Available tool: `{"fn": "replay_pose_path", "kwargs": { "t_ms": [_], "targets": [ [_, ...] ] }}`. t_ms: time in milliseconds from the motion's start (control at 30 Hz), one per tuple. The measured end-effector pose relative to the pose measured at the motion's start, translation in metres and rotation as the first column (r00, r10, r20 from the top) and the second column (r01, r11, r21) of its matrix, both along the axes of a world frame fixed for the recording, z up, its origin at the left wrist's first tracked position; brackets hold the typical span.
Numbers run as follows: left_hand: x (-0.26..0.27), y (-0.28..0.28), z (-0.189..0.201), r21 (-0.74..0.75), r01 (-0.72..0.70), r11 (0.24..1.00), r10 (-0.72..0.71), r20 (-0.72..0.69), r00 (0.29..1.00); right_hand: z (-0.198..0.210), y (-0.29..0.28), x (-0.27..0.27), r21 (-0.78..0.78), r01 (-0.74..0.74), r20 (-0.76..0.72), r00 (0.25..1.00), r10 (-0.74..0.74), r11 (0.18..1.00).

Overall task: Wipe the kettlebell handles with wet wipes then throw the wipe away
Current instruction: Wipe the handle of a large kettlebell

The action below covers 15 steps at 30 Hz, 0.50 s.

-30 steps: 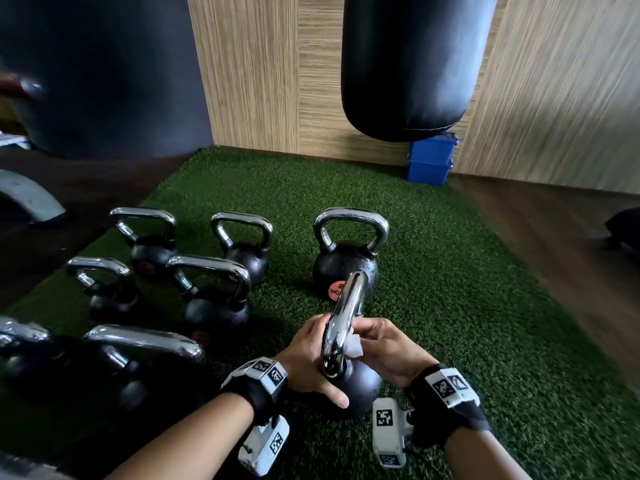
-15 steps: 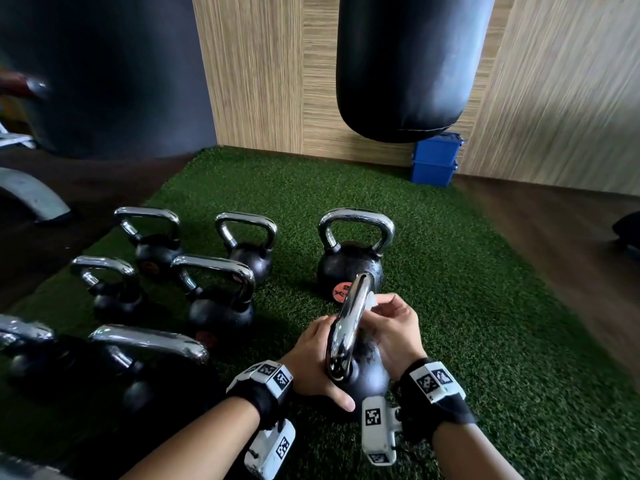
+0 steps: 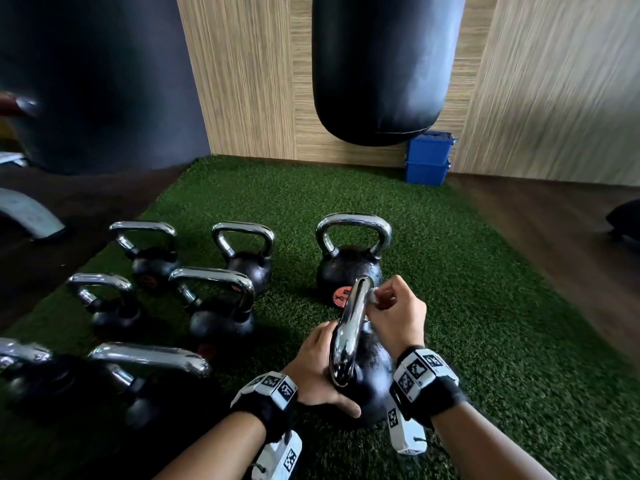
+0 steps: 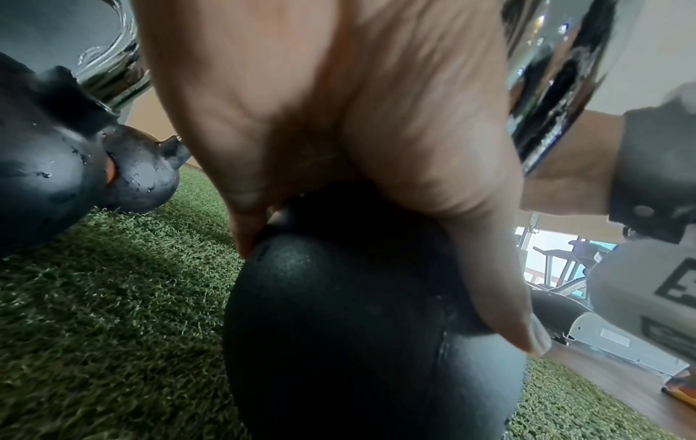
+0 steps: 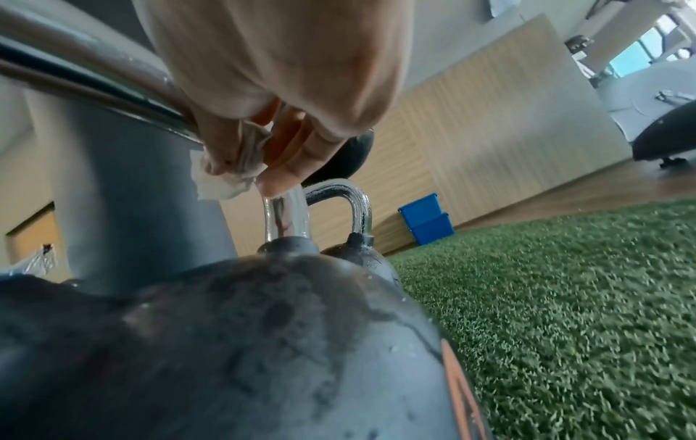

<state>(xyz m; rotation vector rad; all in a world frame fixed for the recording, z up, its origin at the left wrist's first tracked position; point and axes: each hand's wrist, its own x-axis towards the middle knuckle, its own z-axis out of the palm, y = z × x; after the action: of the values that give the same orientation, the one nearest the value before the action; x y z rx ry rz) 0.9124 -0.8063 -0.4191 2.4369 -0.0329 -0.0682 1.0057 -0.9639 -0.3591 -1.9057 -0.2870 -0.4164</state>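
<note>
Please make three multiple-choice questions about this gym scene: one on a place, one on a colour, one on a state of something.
1. Where does the left hand rest?
A. on the kettlebell body
B. on the turf
C. on a blue bin

2. What colour are the stacked bins by the wall?
A. red
B. blue
C. white

3. How is the wipe held?
A. lying on the turf
B. draped over a bin
C. pinched in the right hand against the handle

Answers: A, palm and thumb lie on the black ball; B, both are plainly blue; C, fingers press it to the chrome.
</note>
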Motion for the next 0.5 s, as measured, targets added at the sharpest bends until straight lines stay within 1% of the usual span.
{"fn": "replay_pose_path", "kwargs": {
  "t_ms": [67,100,167,300,400,500],
  "targets": [
    [0.001,0.001,0.0,-0.004,0.006,1.0,-0.007,-0.027,1.0,0.001,0.001,0.005,-0.007,0.03,-0.036,0.999,-0.03,1.0],
    [0.002,0.001,0.001,0.017,0.022,1.0,-0.022,-0.033,0.999,0.001,0.002,0.008,-0.008,0.049,-0.071,0.996,-0.05,0.999],
    [0.002,0.001,0.003,0.071,0.061,0.996,-0.058,-0.032,0.998,0.0,0.006,0.01,-0.029,0.077,-0.141,0.987,-0.08,0.997],
    [0.002,0.001,0.007,0.088,0.092,0.992,-0.091,-0.019,0.996,-0.002,0.011,0.014,-0.07,0.109,-0.261,0.957,-0.124,0.992],
    [0.002,0.003,0.01,0.16,0.15,0.976,-0.149,-0.014,0.989,-0.001,0.013,0.016,-0.163,0.07,-0.364,0.923,-0.126,0.984],
    [0.001,0.001,0.017,0.267,0.186,0.946,-0.168,-0.088,0.982,-0.006,0.016,0.012,-0.271,0.02,-0.406,0.904,-0.134,0.962]
  ]
}}
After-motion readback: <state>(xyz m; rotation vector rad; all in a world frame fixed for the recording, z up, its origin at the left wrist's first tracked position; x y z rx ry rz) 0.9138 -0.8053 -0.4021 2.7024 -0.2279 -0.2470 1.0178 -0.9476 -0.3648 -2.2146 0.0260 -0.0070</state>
